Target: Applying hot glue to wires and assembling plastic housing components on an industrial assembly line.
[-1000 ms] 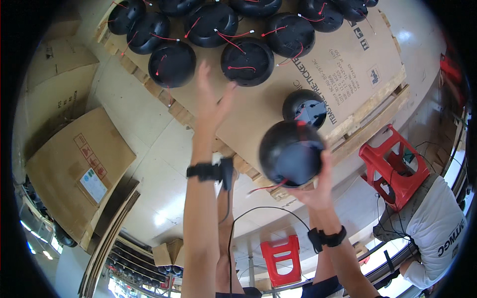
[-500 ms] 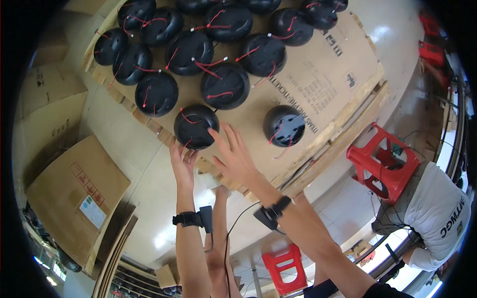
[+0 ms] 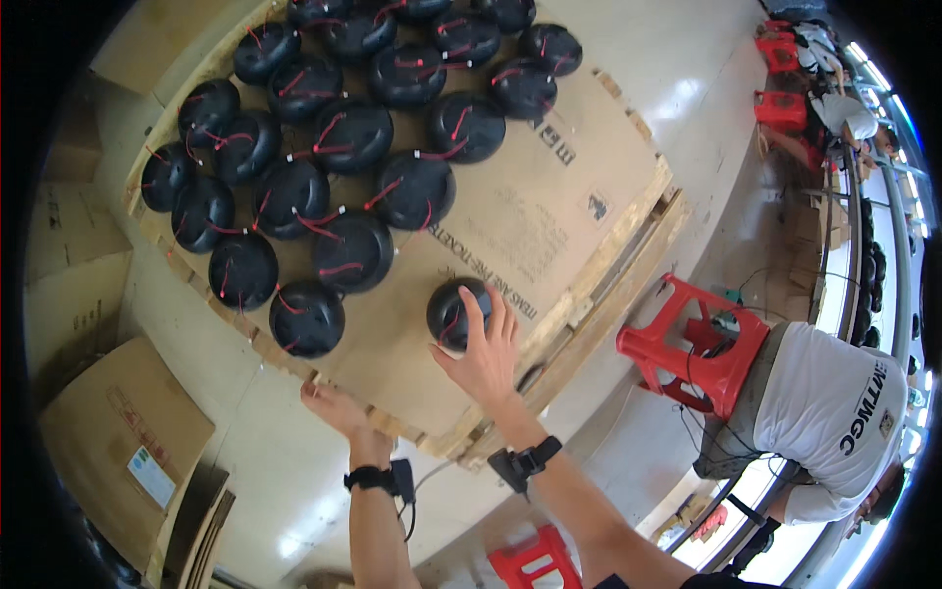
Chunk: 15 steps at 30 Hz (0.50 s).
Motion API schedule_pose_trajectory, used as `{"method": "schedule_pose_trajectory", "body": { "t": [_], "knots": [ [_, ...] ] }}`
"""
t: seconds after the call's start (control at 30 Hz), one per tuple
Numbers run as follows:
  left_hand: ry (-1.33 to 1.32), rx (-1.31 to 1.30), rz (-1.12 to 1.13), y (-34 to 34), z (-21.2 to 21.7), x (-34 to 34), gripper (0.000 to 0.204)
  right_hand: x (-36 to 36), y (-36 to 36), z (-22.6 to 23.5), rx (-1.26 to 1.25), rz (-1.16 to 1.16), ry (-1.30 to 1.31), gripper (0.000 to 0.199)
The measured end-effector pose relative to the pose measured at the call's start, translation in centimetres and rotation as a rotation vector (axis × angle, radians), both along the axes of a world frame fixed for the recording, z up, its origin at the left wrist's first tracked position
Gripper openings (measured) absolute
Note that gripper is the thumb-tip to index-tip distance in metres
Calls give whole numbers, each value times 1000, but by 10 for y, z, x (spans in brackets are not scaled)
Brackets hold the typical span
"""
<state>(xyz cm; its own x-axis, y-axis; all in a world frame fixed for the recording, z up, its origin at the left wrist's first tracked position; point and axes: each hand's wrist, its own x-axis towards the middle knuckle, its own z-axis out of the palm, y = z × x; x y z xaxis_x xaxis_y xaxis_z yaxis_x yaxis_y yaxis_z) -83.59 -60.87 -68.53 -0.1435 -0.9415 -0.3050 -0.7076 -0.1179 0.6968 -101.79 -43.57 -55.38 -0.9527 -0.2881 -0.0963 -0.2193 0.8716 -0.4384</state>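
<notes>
Over a lone black round shell with a thin red wire, my right hand is spread, its fingers across the shell's right side and its thumb by the near left edge. I cannot make out a firm hold. My left hand, fingers loosely bent and apart, is at the pallet's near-left edge with nothing visible in it. Just beyond it sits another black shell, its red wires on top. Farther back, several more such shells, among them one, stand close together on the cardboard sheet.
The sheet lies on a wooden pallet. A big carton stands at the left. To the right are a red stool and a seated person in a white shirt. Another red stool is near my arms.
My right hand has left the near-left shell and reached the lone shell on the right. My left hand has drawn back from the near-left shell. The view has shifted.
</notes>
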Motion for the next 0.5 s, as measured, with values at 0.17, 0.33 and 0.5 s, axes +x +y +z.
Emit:
{"method": "schedule_pose_trajectory", "body": {
  "t": [0.17, 0.33, 0.5],
  "knots": [
    [30, 70, -239, 41, 8, -9, 39, -6, 64, 7, -360, -305, 134, 82],
    [-221, 18, -800, 67, 27, -39, 54, 9, 81, -8, -175, -214, -156, 102],
    [-294, -161, -1218, 66, 53, -133, 90, -2, 52, -32, -3, -10, -207, 116]
  ]
}}
